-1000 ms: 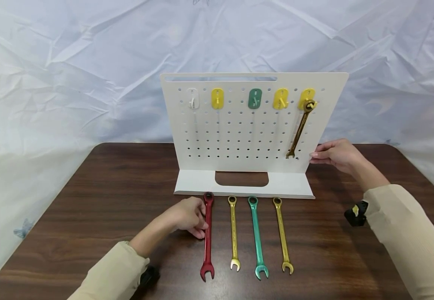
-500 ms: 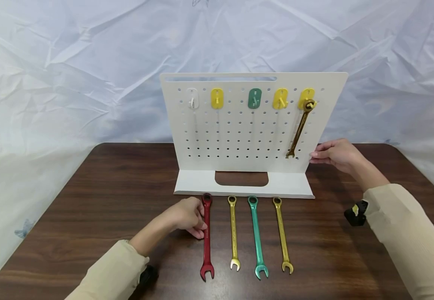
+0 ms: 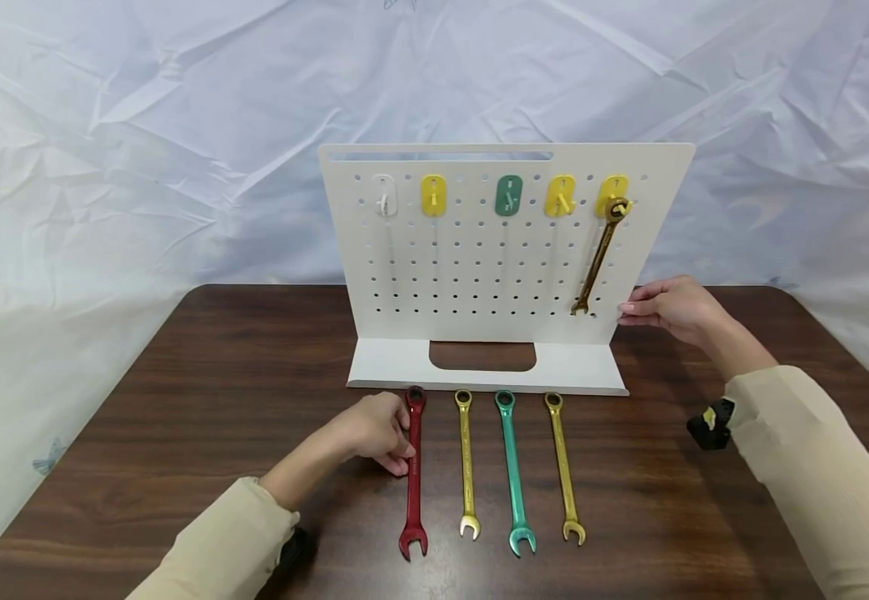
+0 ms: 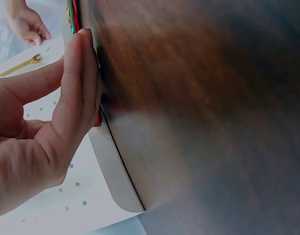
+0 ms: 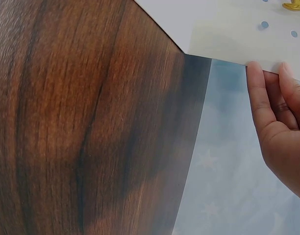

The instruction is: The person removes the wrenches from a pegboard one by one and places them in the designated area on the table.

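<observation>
My left hand [image 3: 380,433] pinches the handle of a red ratchet wrench [image 3: 414,492], its ring end up by the pegboard base and its open end toward me. Part of the handle is hidden by the fingers in the left wrist view. At the white pegboard [image 3: 479,325], my right hand [image 3: 670,308] pinches the lower right edge between thumb and fingers. A bronze-gold wrench [image 3: 597,262] hangs by its ring from the rightmost yellow hook [image 3: 614,192]. Right of the red wrench lie a yellow-gold wrench [image 3: 466,467], a green wrench [image 3: 512,475] and another gold wrench [image 3: 564,471].
Nothing hangs on the white hook [image 3: 385,196], the yellow hook [image 3: 433,196], the green hook [image 3: 509,196] or a second yellow hook [image 3: 560,196]. The board's base [image 3: 389,367] stands on the dark wooden table [image 3: 254,358], with a white cloth [image 3: 254,125] behind it.
The red wrench's ring end has shifted slightly left, so the wrench lies straighter under my left hand. My right hand stays on the board's edge.
</observation>
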Demonstrator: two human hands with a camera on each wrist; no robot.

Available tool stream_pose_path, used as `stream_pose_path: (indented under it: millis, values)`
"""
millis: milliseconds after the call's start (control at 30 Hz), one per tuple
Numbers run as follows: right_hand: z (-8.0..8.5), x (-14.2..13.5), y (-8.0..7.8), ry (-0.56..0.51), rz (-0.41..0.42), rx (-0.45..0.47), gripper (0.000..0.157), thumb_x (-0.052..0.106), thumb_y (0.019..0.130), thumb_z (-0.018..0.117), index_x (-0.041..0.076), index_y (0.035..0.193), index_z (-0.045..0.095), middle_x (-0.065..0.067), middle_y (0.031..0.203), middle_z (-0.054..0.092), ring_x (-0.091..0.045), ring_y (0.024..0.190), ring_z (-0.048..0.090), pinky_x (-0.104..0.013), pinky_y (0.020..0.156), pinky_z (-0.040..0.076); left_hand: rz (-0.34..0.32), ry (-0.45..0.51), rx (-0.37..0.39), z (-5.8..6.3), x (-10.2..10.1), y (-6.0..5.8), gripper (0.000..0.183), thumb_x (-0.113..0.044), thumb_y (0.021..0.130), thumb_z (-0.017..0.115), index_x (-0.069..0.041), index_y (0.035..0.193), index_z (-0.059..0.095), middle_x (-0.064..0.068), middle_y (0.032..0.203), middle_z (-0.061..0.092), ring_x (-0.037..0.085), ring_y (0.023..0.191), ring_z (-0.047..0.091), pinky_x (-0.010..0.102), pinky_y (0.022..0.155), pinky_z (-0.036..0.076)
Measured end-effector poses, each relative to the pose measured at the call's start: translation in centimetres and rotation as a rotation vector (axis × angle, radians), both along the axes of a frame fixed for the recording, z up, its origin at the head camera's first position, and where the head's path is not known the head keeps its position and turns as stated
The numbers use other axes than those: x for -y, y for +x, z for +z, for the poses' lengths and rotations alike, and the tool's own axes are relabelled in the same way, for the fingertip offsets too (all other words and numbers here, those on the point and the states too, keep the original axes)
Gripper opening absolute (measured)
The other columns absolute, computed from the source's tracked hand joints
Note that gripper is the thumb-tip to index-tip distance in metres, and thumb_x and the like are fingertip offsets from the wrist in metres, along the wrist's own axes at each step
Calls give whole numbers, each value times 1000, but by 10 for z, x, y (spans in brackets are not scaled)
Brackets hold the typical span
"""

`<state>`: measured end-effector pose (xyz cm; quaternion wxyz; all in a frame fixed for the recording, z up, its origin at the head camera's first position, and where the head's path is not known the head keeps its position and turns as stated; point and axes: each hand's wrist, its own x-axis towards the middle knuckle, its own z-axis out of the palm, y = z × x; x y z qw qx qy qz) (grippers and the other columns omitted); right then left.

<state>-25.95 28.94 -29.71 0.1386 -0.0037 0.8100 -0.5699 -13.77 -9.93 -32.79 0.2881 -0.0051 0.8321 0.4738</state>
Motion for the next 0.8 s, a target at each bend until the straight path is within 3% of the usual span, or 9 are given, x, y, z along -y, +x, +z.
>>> stream_pose_path:
  millis: [267, 533, 800]
  values:
    - [0, -1, 1, -16, -14, -2, 11, 1, 89, 57, -4, 97, 61, 3, 83, 65, -15, 79, 66, -38, 85, 51, 8, 23, -47, 6, -1, -7, 23, 14, 81, 58, 8, 98, 44, 19, 69, 59, 20, 52, 60, 32, 52, 57]
    - [-1, 0, 1, -28, -21, -7, 17, 0, 88, 58, -10, 101, 57, 2, 82, 64, -15, 78, 66, -39, 85, 51, 33, 85, -93, 13, -4, -23, 29, 12, 82, 57, 7, 108, 46, 19, 77, 62, 20, 56, 61, 31, 55, 58]
    - [-1, 1, 0, -29, -24, -3, 18, 0, 88, 57, -10, 102, 57, 1, 82, 64, -15, 78, 66, -37, 84, 52, 20, 70, -125, 22, -16, -40, 30, 4, 82, 63, 5, 109, 49, 17, 80, 62, 21, 63, 64, 32, 62, 58]
